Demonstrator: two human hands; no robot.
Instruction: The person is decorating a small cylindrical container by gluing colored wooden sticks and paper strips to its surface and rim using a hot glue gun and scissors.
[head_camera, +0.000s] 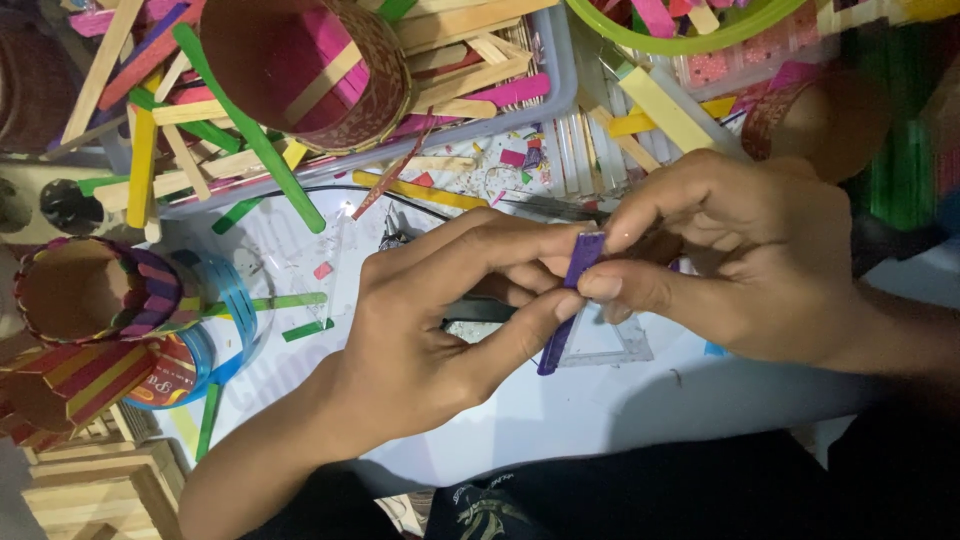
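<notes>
Both my hands meet over a white work surface (600, 410). A purple craft stick (570, 300) stands nearly upright between them. My left hand (440, 330) pinches its lower half with thumb and forefinger. My right hand (740, 260) pinches its upper end with thumb and forefinger. The fingers hide the middle of the stick. Under the hands lies a small clear plastic piece (610, 345).
A tray (560, 80) of coloured craft sticks holds a round stick-lined cup (310, 70) at the back. Two striped stick-covered cups (90, 290) stand at left beside a blue ring (235, 300). Loose green sticks (300, 328), a green-rimmed bowl (690, 40) and wooden stick stacks (90, 490) surround the area.
</notes>
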